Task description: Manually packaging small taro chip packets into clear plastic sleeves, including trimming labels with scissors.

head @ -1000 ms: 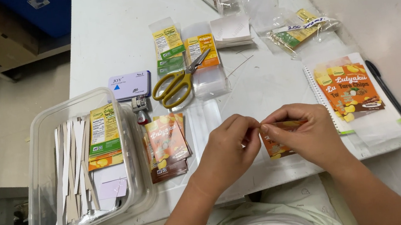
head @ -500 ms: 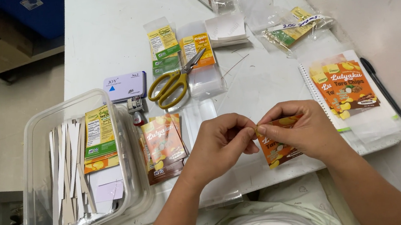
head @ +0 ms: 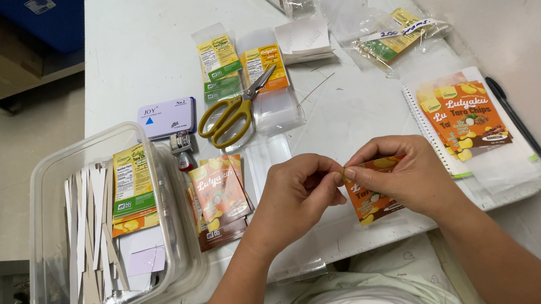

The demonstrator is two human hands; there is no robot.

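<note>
Grip, both hands: left hand (head: 298, 192) and right hand (head: 400, 175) meet fingertip to fingertip above the near edge of the white counter (head: 132, 46), each pinched shut on the top edge of a small orange printed packet (head: 373, 203), which hangs below the right palm.

Near the left hand — a short stack of like orange packets (head: 220, 194). Further left — clear plastic tub (head: 49, 215) with paper strips and labels. Behind: yellow-handled scissors (head: 236, 109) lying on clear sleeves. Right: spiral notebook (head: 486, 163) bearing more packets, black pen (head: 514, 116) beside it.
</note>
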